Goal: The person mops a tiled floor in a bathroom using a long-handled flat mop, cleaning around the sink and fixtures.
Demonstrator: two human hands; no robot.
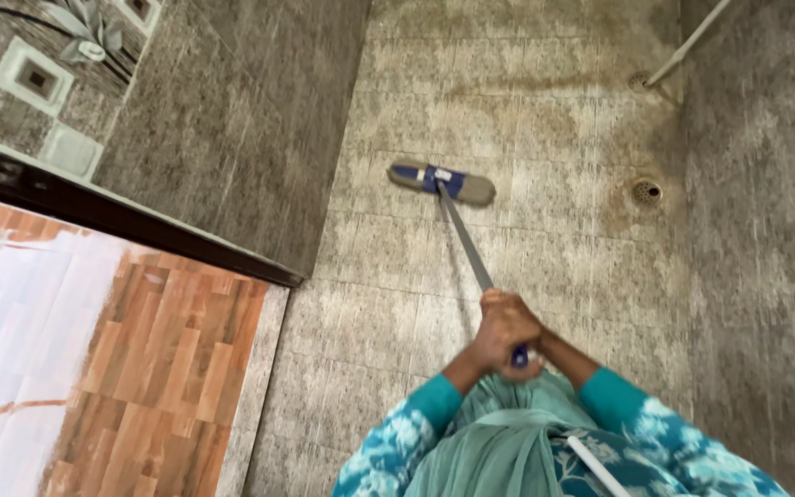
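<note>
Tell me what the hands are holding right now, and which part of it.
Both hands grip a flat mop at the top end of its handle: the left hand wraps the shaft, the right hand is mostly hidden beneath it near the blue grip.

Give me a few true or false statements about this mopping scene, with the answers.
1. Both hands grip the mop handle. True.
2. The mop head is lifted off the floor. False: it lies flat on the tiled floor.
3. A round drain sits to the right of the mop head. True.
4. The sleeves are red. False: they are teal, with a white floral print lower down.
5. The mop head lies on the wood-pattern surface. False: that surface is at the left, apart from the mop.
</note>
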